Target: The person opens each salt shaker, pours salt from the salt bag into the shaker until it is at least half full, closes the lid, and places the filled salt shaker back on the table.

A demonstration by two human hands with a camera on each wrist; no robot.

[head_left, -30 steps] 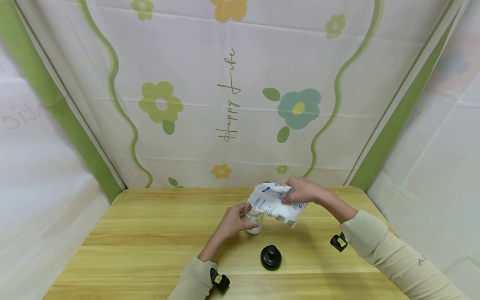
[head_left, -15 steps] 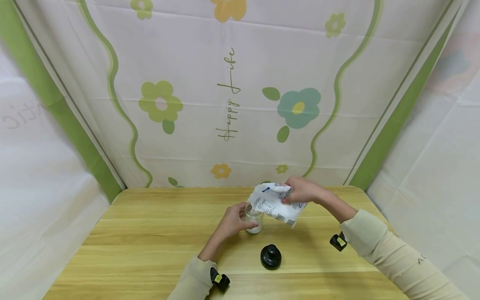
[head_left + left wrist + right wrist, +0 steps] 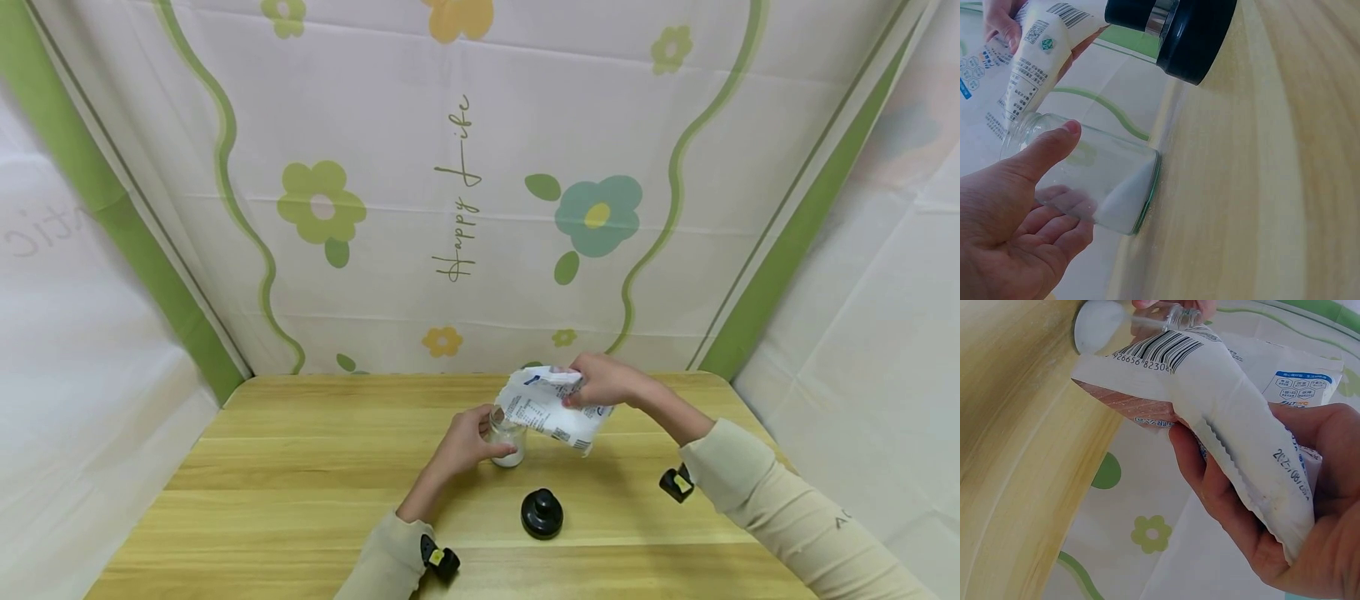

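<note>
My left hand (image 3: pixel 467 443) holds a clear glass jar (image 3: pixel 512 435) upright on the table, thumb on one side and fingers round the other. White powder or fine grains (image 3: pixel 1126 199) lie in its bottom, heaped to one side in the left wrist view. With my right hand (image 3: pixel 606 382) I grip a white printed packet (image 3: pixel 536 408), tilted so its corner is at the jar's mouth. The packet (image 3: pixel 1241 425) is creased between thumb and fingers in the right wrist view. Whether grains are flowing out cannot be seen. A black knobbed lid (image 3: pixel 542 515) lies nearer me.
The wooden table (image 3: pixel 300 492) has its far edge just behind the packet. A white curtain (image 3: pixel 390 208) with flowers hangs at the back, and more cloth hangs on both sides. Black wrist devices (image 3: pixel 441 562) are on both sleeves.
</note>
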